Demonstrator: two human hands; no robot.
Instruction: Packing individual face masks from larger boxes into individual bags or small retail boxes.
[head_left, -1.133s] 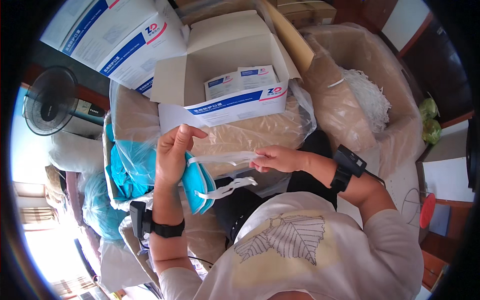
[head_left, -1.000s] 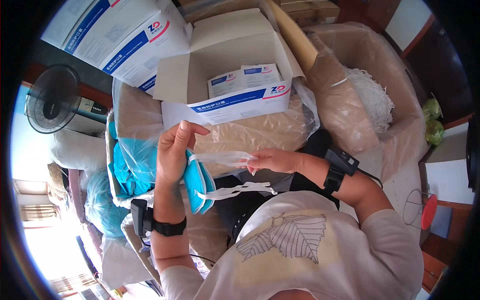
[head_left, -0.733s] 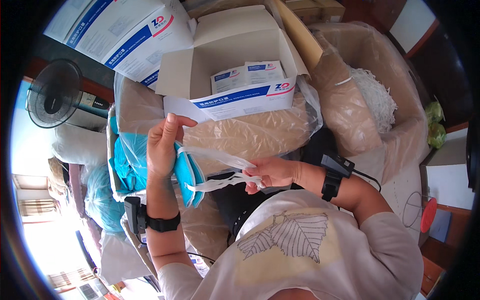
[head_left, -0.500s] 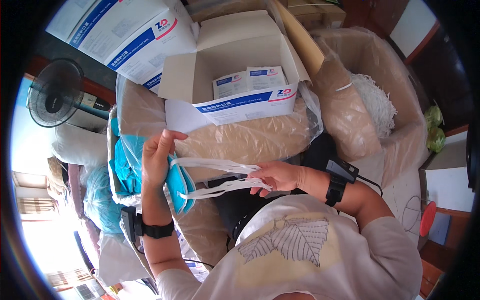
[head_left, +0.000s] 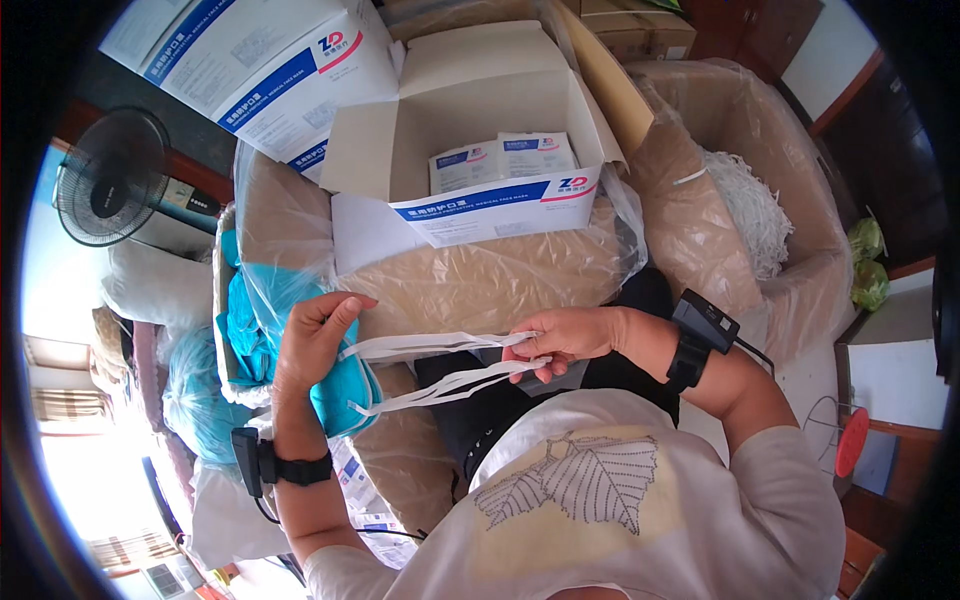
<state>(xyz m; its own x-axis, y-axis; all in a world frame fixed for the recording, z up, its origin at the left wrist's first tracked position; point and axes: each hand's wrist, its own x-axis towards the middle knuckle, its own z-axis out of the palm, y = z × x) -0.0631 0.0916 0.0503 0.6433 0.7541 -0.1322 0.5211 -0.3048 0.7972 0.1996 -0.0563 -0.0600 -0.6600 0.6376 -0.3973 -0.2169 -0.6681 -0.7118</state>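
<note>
My left hand (head_left: 318, 338) grips a teal face mask (head_left: 350, 396) by its upper end, thumb and forefinger showing above it. Most of the other fingers are hidden. Two sets of long white straps (head_left: 430, 343) stretch from the mask across to my right hand (head_left: 568, 338), whose fingers are closed round their ends. The straps are fairly taut. I cannot tell whether it is one mask or a few together. Beyond my hands stands an open white carton (head_left: 505, 222) with a blue stripe, holding small white packets (head_left: 535, 155).
Teal masks (head_left: 250, 330) fill a plastic-lined box at the left. To the right, a lined carton (head_left: 815, 250) holds a heap of white straps (head_left: 748, 215). Large white boxes (head_left: 280, 85) are stacked at the far left, near a fan (head_left: 112, 178). A red stool (head_left: 851, 441) stands at right.
My left hand has tilted and moved slightly left and down, turning the mask's broad face more into view. My right hand has shifted right, drawing the straps along.
</note>
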